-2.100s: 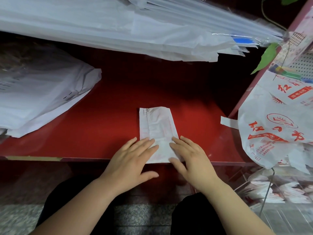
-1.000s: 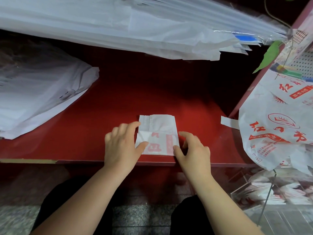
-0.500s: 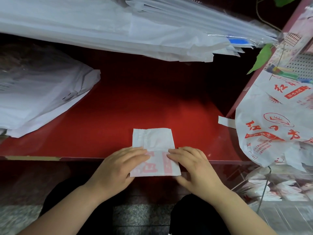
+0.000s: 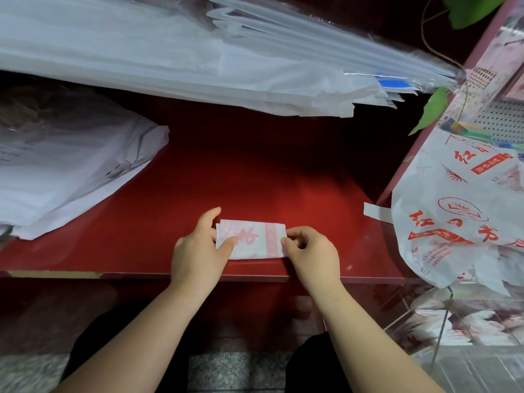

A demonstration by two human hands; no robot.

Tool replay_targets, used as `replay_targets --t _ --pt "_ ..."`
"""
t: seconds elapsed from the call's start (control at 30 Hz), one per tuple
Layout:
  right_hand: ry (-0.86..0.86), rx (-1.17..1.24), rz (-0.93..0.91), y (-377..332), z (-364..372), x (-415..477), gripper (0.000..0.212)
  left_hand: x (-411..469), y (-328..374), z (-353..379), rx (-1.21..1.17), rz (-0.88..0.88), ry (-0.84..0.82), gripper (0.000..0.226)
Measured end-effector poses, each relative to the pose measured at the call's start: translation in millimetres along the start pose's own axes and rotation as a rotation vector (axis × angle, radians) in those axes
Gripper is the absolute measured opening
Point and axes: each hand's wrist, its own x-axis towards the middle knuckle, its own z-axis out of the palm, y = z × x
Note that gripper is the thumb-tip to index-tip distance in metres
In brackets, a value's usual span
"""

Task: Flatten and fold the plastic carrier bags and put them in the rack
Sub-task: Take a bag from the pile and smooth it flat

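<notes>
bag [image 4: 251, 240] folded shorter, left hand [image 4: 198, 252], right hand [image 4: 312, 255] pinching

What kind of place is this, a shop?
Probably a shop counter. Stacks of white plastic bags lie on a red counter, a carrier bag printed in red hangs at the right, and a clear rack below it holds folded bags. The left hand and right hand hold one more folded bag.
</notes>
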Motion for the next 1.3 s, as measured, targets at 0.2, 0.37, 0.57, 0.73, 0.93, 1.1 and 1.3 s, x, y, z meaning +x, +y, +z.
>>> replay_targets --t 0.2,0.37,0.57,0.73,0.93,1.1,1.3 --pt "0.072 -0.331 -0.130 -4.8 8.5 -1.2 0.028 -1.8 2.7 5.7 0.327 0.126 0.040 0.058" --pt "0.200 -0.376 -0.244 -3.3 11.0 -5.0 0.023 0.9 -16.3 9.5 0.455 0.556 0.015 0.038" --pt "-0.128 -0.423 -0.479 4.5 3.7 -19.2 0.058 -7.9 -32.7 -1.6 0.640 0.775 -0.212 0.062" --pt "-0.157 -0.476 -0.568 15.2 -2.9 -31.5 0.050 -16.5 -32.4 -6.9 0.340 0.764 -0.172 0.043" --pt "-0.189 -0.205 -0.530 18.6 -30.3 -54.1 0.031 -29.8 -7.1 -12.5 -0.009 0.647 -0.145 0.026" --pt "-0.118 0.198 -0.206 32.1 -67.5 -73.3 0.020 -43.0 38.8 -4.8 -0.418 0.297 -0.297 0.017" --pt "-0.046 0.336 -0.035 68.0 -121.9 -83.9 0.020 -53.6 92.5 39.4 -0.340 0.295 -0.456 0.027"
